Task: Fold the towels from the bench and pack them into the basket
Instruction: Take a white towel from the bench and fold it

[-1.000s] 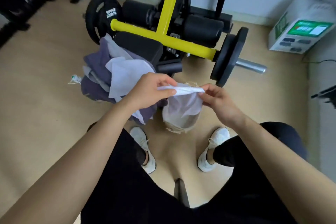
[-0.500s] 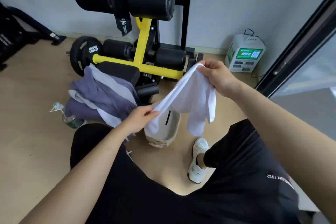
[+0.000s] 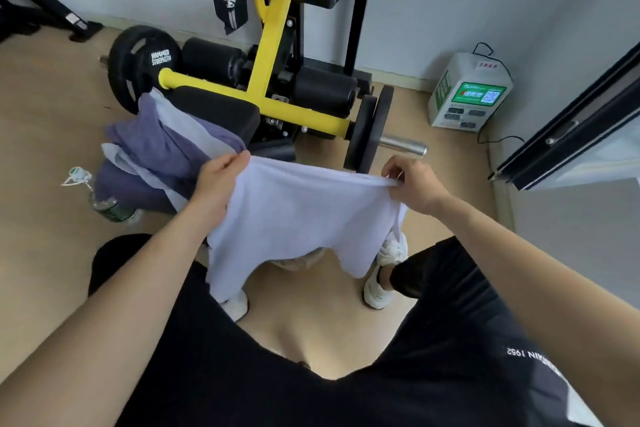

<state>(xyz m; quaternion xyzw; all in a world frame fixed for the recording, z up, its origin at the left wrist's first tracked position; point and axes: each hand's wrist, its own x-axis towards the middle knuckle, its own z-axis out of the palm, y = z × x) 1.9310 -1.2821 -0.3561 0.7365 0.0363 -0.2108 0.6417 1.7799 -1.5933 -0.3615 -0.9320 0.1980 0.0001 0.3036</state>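
Note:
A white towel (image 3: 298, 218) hangs spread out in front of me, held by its top edge. My left hand (image 3: 218, 184) grips its left corner and my right hand (image 3: 412, 187) pinches its right corner. Behind the left hand, a pile of purple and white towels (image 3: 162, 149) lies draped over the black bench pad (image 3: 221, 111). The beige basket (image 3: 298, 262) stands on the floor between my feet, almost wholly hidden by the hanging towel.
The yellow-framed weight bench (image 3: 263, 80) with black plates and foam rollers stands ahead. A plastic bottle (image 3: 104, 201) lies on the floor at left. A white charger box (image 3: 467, 94) sits by the wall at right, next to a dark door frame (image 3: 571, 128).
The towel was bunched between my hands over the basket, then lifted by the right hand; now both hands hold it stretched wide by its top corners.

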